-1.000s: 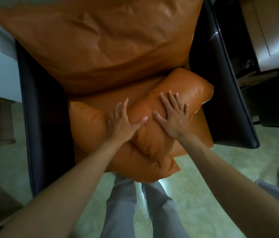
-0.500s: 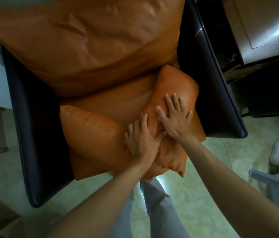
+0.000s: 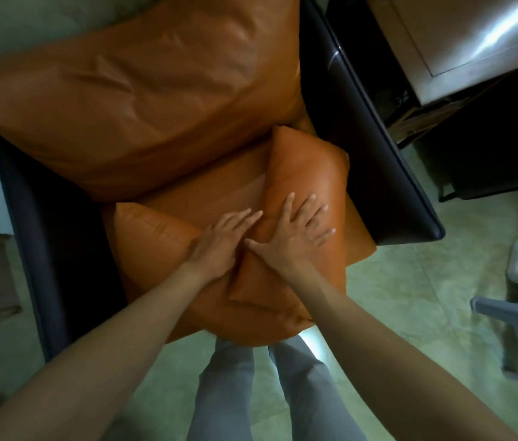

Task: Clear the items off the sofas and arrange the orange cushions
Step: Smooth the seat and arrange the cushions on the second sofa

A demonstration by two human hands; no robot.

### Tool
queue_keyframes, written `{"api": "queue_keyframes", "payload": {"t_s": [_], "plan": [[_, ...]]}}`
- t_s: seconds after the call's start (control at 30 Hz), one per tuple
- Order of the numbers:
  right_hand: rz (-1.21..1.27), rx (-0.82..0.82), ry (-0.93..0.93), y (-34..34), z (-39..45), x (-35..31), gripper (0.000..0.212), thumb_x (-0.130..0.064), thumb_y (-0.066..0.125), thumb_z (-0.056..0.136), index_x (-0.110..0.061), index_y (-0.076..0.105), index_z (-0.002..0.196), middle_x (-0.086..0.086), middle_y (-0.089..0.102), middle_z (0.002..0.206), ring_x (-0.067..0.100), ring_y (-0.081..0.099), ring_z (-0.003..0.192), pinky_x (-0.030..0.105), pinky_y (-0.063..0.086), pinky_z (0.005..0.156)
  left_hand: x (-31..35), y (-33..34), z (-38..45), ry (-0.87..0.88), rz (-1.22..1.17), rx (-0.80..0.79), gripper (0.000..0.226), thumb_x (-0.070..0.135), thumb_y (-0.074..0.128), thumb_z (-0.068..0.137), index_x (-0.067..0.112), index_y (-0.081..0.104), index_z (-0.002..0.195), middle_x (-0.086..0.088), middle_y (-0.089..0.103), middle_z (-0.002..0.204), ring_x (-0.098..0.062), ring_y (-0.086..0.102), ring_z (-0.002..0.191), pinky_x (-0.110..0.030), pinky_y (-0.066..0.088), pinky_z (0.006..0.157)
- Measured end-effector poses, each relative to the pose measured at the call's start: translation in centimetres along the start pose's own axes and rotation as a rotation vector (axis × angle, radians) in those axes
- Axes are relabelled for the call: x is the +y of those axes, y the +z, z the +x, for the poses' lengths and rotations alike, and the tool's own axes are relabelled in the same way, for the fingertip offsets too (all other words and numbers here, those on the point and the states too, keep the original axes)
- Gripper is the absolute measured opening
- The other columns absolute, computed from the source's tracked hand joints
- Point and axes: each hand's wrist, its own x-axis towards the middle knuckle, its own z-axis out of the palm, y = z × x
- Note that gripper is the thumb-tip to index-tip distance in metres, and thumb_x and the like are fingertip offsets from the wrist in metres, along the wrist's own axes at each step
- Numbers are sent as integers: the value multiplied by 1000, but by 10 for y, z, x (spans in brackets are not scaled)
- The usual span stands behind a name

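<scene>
Both hands lie flat on the orange cushions of a black sofa (image 3: 375, 148). The right hand (image 3: 295, 232) presses on the small cushion (image 3: 308, 173), its fingers (image 3: 313, 206) straight and spread apart. This cushion lies along the sofa's right arm and reaches beyond the fingertips toward the back cushion (image 3: 143, 100). The left hand (image 3: 222, 240) rests just beside it, fingers straight and close together, on the second cushion (image 3: 152, 240), which spreads to the left of that hand. The two thumbs almost touch. Under the wrists, the person's grey trousers (image 3: 225, 386) stand on the green floor (image 3: 410, 313).
</scene>
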Motion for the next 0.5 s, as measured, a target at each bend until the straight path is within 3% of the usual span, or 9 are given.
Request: {"api": "queue_keyframes", "payload": {"t_s": [0.1,0.23,0.37,0.5], "plan": [[-22,-18,17,1,1,5,140,-75,75,69,-23,-18,161,18,-29,165,45,-26,151,71,-6,116,13,-7,30,36,198,51,110,12,72,89,40,-4,164,5,-2,174,-24,4,159,-47,32,120],[-6,-66,41,7,-3,22,135,-58,79,77,-23,-21,160,18,-32,164,43,-27,151,68,-8,118,32,1,65,71,376,104,125,15,81,81,38,-10,163,1,-15,173,-27,-3,160,-44,30,123],[63,-10,96,32,-20,65,123,-38,74,86,-15,-22,159,20,-31,164,48,-25,150,71,-4,119,49,13,85,147,468,25,123,23,80,84,42,-14,161,1,-23,171,-25,-11,159,-45,23,126],[133,-20,120,46,-26,104,131,-58,72,81,-10,-22,159,20,-31,164,47,-27,150,72,-1,119,72,25,103,232,575,-44,107,12,59,99,43,-25,157,2,-27,169,-24,-15,159,-46,16,127]]}}
